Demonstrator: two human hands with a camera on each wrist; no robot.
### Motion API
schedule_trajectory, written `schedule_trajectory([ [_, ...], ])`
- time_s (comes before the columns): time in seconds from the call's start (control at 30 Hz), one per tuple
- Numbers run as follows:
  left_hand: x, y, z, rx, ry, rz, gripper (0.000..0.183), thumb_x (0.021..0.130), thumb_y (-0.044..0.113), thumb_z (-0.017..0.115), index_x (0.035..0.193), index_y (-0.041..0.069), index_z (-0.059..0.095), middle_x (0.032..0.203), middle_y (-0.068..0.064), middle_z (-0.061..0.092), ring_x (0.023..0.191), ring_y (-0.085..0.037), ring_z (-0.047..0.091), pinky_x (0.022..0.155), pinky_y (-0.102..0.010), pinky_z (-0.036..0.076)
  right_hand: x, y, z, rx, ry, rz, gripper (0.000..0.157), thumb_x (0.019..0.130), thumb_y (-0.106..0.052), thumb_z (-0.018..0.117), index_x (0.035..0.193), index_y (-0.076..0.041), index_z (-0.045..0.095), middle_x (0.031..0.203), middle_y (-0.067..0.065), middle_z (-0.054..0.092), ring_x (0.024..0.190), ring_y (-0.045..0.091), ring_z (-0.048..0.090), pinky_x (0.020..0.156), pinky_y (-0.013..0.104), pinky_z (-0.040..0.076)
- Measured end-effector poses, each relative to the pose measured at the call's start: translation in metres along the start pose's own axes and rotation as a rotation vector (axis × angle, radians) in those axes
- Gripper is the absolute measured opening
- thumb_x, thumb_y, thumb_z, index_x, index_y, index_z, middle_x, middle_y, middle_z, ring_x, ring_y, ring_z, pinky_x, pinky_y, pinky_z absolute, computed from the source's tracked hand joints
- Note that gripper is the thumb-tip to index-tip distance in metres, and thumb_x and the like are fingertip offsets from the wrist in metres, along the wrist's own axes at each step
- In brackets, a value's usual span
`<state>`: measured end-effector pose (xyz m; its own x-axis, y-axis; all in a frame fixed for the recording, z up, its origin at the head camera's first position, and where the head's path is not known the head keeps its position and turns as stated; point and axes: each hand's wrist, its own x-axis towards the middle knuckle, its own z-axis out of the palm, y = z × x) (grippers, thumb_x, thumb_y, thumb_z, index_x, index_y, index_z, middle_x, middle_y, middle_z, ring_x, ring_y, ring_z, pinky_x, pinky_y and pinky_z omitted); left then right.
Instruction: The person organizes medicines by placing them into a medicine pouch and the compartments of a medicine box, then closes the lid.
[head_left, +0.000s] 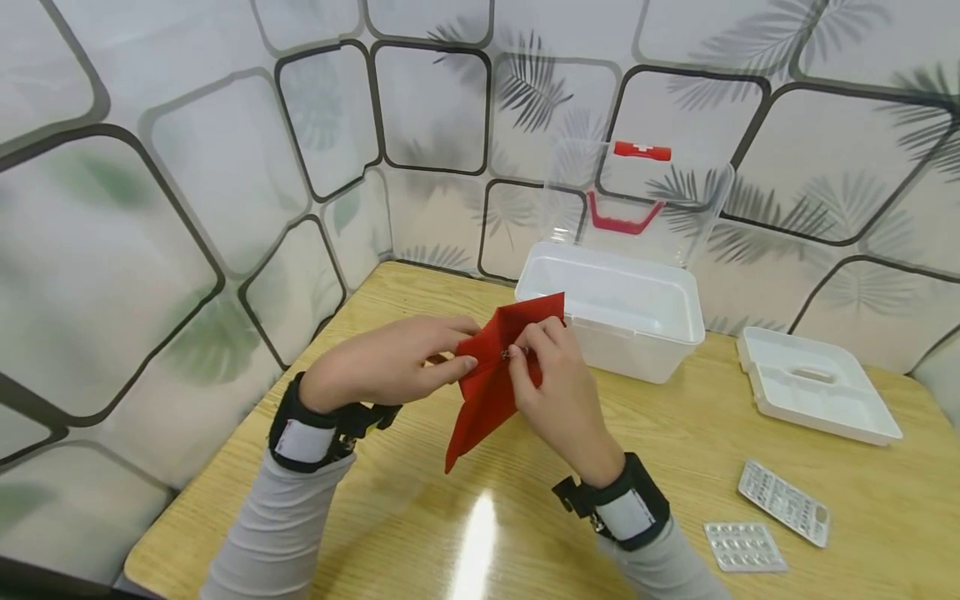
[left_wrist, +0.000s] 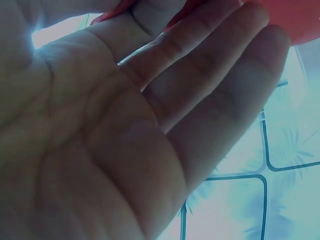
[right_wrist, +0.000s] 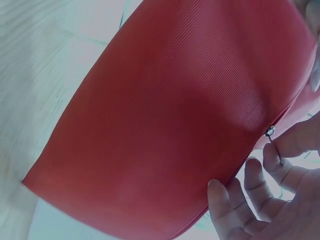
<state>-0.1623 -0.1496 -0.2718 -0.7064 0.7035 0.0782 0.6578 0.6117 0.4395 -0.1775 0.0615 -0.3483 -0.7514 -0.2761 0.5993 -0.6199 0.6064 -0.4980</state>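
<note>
A red zippered pouch is held up by 2 hands over the near part of a wood-grain table, in front of a white medicine box. The left end of the pouch is pinched by the left hand, with the thumb laid on the near side and the other fingers extended along the far side. By the right hand, the small metal zip pull is pinched between thumb and forefinger, while the remaining fingers are bent close to the pouch's edge, 1 fingertip being rested against its face. How far the zip is opened cannot be told.

The box is stood behind the pouch, its clear lid raised and fitted with a red handle and a red latch marked with a white cross. To the right of the box, a white compartment tray is laid flat on the table. Nearer the right forearm, 2 silver blister packs are placed just beside each other, 1 blister pack being set slantwise and the squarer blister pack lower down. The table is backed by a leaf-patterned wall covering.
</note>
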Motion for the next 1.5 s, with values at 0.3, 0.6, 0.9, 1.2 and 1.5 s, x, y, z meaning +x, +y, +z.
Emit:
schedule_trajectory([
  [0.3,-0.004,0.001,-0.004,-0.025,-0.01,0.0,0.029,0.099,0.019,0.048,0.113,0.017,0.073,0.138,0.007,0.05,0.11,-0.005,0.052,0.091,-0.038,0.05,0.006,0.02,0.004,0.036,0.005,0.052,0.011,0.093,-0.013,0.057,0.083,-0.01,0.057,0.095,0.007,0.051,0.089,0.017,0.049,0.071,0.036,0.053],
  [0.6,-0.008,0.002,-0.006,-0.099,0.03,0.119,0.032,0.094,0.01,0.047,0.108,0.017,0.075,0.133,0.007,0.056,0.114,-0.003,0.05,0.093,-0.037,0.049,0.007,0.041,0.007,0.071,0.004,0.15,0.009,0.095,-0.01,0.055,0.089,-0.004,0.057,0.093,0.009,0.053,0.089,0.02,0.059,0.078,0.042,0.059],
  [0.9,-0.016,0.004,-0.013,-0.196,0.047,0.183,0.029,0.096,0.01,0.05,0.108,0.019,0.075,0.13,0.008,0.059,0.114,-0.003,0.052,0.091,-0.036,0.05,0.01,0.066,0.004,0.013,0.072,0.162,0.012,0.097,-0.011,0.052,0.095,-0.001,0.06,0.093,0.013,0.062,0.073,0.021,0.057,0.065,0.039,0.056],
  [1.2,-0.023,0.004,-0.02,-0.224,0.039,0.211,0.034,0.097,0.009,0.049,0.126,0.014,0.067,0.125,0.007,0.063,0.103,-0.005,0.06,0.082,-0.033,0.053,0.008,0.086,0.0,0.077,0.062,0.26,0.017,0.099,-0.017,0.051,0.096,-0.001,0.058,0.096,0.016,0.072,0.074,0.021,0.069,0.056,0.036,0.055],
  [1.5,-0.023,-0.002,-0.021,-0.134,0.184,0.0,0.021,0.098,0.016,0.051,0.085,0.018,0.067,0.1,0.005,0.065,0.091,-0.007,0.058,0.084,-0.038,0.052,0.009,0.092,-0.006,0.1,0.087,0.34,0.022,0.1,-0.019,0.04,0.087,-0.003,0.046,0.072,0.015,0.058,0.058,0.022,0.057,0.047,0.028,0.043],
])
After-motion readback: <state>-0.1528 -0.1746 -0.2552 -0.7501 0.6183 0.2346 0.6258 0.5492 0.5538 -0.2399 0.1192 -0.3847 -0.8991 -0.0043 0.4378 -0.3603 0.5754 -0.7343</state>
